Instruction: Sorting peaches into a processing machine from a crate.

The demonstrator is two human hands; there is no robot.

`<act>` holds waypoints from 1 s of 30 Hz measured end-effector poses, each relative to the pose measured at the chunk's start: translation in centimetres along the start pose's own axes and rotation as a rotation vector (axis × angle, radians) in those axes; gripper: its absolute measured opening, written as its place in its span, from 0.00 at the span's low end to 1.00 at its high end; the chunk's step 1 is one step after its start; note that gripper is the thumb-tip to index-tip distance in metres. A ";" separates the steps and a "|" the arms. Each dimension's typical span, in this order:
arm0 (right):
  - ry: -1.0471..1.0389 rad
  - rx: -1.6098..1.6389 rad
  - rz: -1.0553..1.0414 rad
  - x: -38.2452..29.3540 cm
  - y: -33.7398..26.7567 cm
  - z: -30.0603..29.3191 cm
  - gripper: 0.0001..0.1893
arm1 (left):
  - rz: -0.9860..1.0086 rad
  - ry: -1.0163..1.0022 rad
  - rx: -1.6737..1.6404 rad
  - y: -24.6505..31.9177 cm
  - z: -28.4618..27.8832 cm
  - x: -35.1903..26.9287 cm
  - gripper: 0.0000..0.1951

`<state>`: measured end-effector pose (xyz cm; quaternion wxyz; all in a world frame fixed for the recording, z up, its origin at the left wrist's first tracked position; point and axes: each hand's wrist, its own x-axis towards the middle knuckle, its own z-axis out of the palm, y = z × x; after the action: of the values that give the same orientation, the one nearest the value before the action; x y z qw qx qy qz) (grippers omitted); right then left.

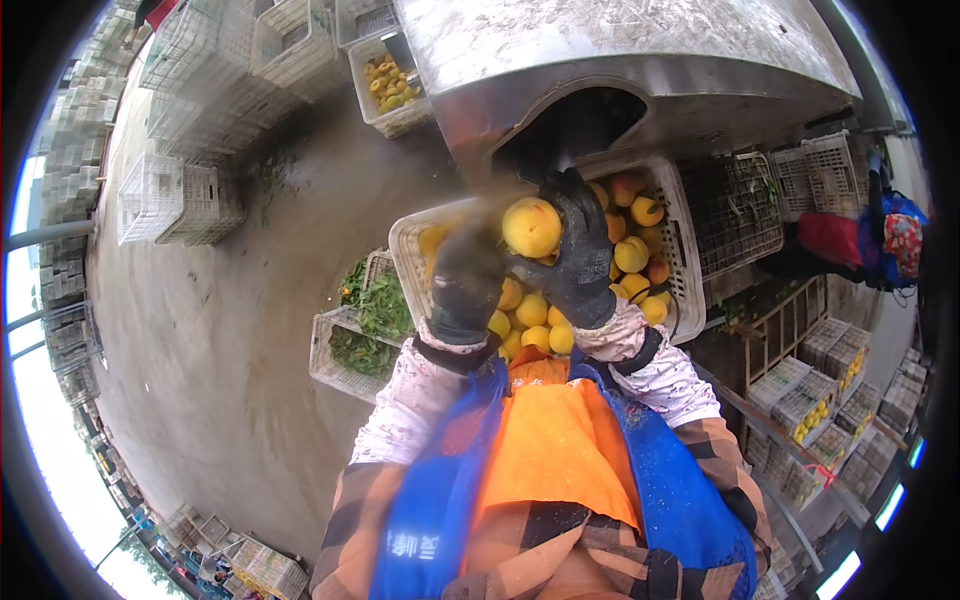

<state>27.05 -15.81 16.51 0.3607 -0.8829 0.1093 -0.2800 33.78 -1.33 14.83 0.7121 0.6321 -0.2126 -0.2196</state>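
Observation:
Yellow peaches (631, 255) fill a white plastic crate (686, 255) in front of me, below the dark opening (592, 124) of a metal machine. My right hand (574, 255), in a black glove, holds one yellow peach (532, 227) between thumb and fingers above the crate. My left hand (469, 277), also gloved in black, is blurred close to the left of that peach; whether it touches the fruit or holds anything cannot be made out. A thin dark cord or strap (673, 300) lies over the peaches at the crate's right side.
Crates of green leaves (364, 349) stand on the floor at left. A crate of yellow fruit (390, 82) is beyond them, near stacked white crates (187, 195). At right are a slatted crate (735, 217), a metal rail (787, 442), fruit crates (810, 397) and another person (862, 232).

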 end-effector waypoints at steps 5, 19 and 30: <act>0.126 -0.311 -0.001 2.9 5.1 3.1 0.45 | -0.090 0.051 -0.611 -5.9 -2.9 -2.9 0.16; -0.138 -0.086 0.020 3.2 6.4 -0.9 0.15 | -0.227 -0.780 1.556 -18.2 1.5 -3.2 0.22; -0.660 -0.493 0.315 -7.7 15.7 7.2 0.26 | -0.380 -0.676 1.109 -17.7 -0.2 -2.9 0.26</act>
<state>24.99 -19.86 -1.79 0.1931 -0.9573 0.1847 0.1100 30.76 -1.35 -2.81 0.1258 0.8268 -0.3902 -0.3850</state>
